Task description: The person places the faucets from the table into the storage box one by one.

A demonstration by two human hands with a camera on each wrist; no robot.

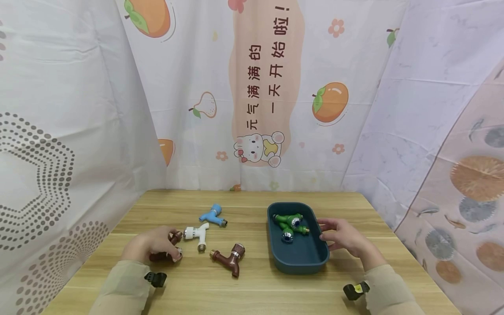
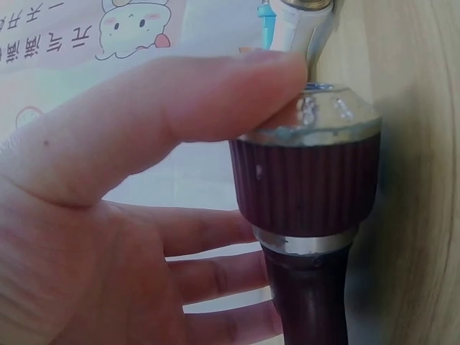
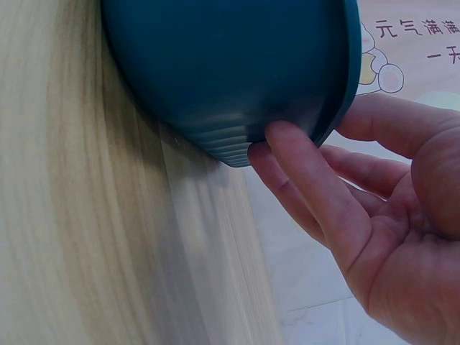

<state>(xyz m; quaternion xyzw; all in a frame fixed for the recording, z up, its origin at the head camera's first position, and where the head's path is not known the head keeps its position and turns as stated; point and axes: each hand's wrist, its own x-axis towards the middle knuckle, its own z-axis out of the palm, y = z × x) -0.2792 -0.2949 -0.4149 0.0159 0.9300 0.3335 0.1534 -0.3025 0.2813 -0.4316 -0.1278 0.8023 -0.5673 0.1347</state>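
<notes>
My left hand (image 1: 157, 243) grips a dark brown faucet (image 2: 309, 187) at the left of the table. In the left wrist view the thumb presses on its chrome cap, and the other fingers reach behind the ribbed knob. Much of this faucet is covered by the hand in the head view. My right hand (image 1: 341, 238) touches the outer right side of a dark teal bin (image 1: 299, 268) with extended, slightly bent fingers. Inside the bin's far half lie green faucets (image 1: 289, 225) with chrome-trimmed knobs.
A white faucet (image 1: 202, 237) lies just right of my left hand, with a light blue faucet (image 1: 212, 215) behind it. Another brown faucet (image 1: 227, 260) lies between the left hand and the bin. Printed curtains (image 1: 204, 144) hang around the wooden table (image 1: 252, 293).
</notes>
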